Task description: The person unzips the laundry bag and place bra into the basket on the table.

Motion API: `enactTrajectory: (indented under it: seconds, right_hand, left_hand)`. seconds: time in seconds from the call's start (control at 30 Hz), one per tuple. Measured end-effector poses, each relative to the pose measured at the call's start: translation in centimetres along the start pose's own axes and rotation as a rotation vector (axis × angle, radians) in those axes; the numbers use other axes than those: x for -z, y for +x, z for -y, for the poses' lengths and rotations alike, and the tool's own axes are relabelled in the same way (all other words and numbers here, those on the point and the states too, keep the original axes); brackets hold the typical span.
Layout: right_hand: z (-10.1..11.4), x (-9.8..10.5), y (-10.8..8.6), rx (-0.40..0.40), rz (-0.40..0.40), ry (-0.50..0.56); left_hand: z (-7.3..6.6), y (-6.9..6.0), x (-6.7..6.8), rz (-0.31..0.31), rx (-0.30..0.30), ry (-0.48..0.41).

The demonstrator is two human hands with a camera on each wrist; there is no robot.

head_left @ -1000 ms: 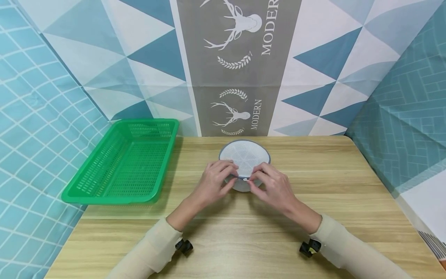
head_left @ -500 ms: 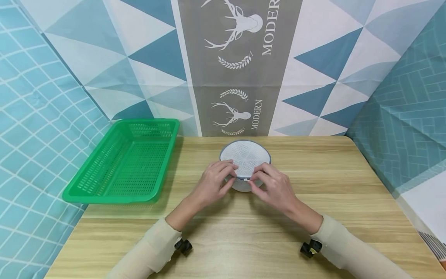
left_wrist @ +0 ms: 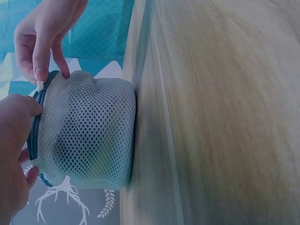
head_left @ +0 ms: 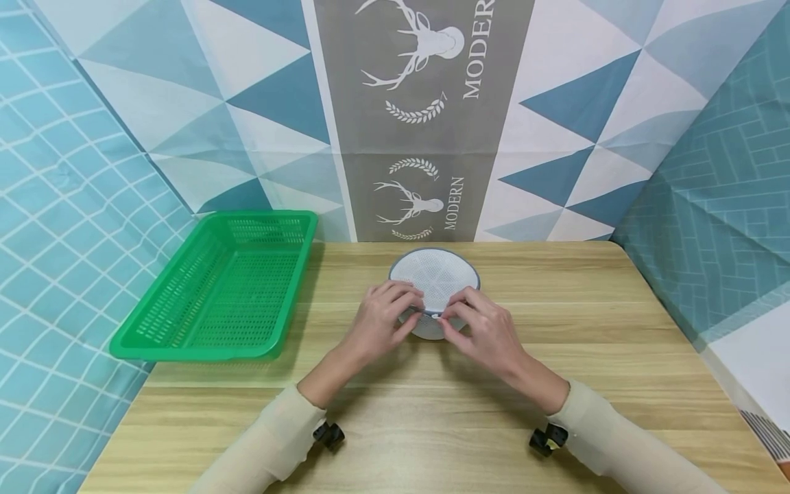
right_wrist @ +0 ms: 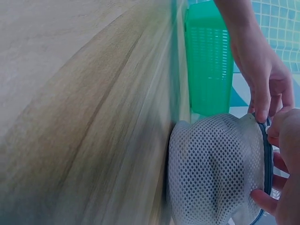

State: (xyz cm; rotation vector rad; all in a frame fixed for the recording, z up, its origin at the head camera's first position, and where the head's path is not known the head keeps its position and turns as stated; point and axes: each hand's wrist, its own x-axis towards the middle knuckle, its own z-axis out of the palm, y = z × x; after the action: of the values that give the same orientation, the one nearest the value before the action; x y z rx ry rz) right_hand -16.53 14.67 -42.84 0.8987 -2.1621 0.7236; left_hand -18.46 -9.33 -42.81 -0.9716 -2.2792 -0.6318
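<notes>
A round white mesh laundry bag (head_left: 432, 274) with a blue-grey zipped rim stands upright on the wooden table. My left hand (head_left: 384, 317) pinches the near side of the rim, left of the middle. Just to its right, my right hand (head_left: 484, 329) pinches at the small white zipper pull (left_wrist: 40, 86). Both hands' fingertips almost meet. Seen from the right wrist, the mesh wall (right_wrist: 211, 168) looks soft and slightly buckled, and the blue zipper (right_wrist: 268, 159) runs along the top edge. Fingers partly cover the rim.
A green plastic basket (head_left: 284, 326) with perforated walls stands at the left of the table (head_left: 407, 425), apart from the bag. Patterned cloth (head_left: 426, 137) hangs behind the table, with blue tiled cloth (head_left: 55, 274) on the left side.
My left hand has shifted very slightly to the right, towards the right hand. The right hand and the laundry bag stay nearly where they were.
</notes>
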Motion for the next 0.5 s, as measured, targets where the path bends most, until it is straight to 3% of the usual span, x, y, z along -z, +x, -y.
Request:
enactTrajectory:
  seconds: [0.5]
  right_hand:
    - [-0.46, 0.05, -0.18, 0.032, -0.015, 0.001]
  left_hand:
    - [0.34, -0.53, 0.19, 0.008, -0.007, -0.037]
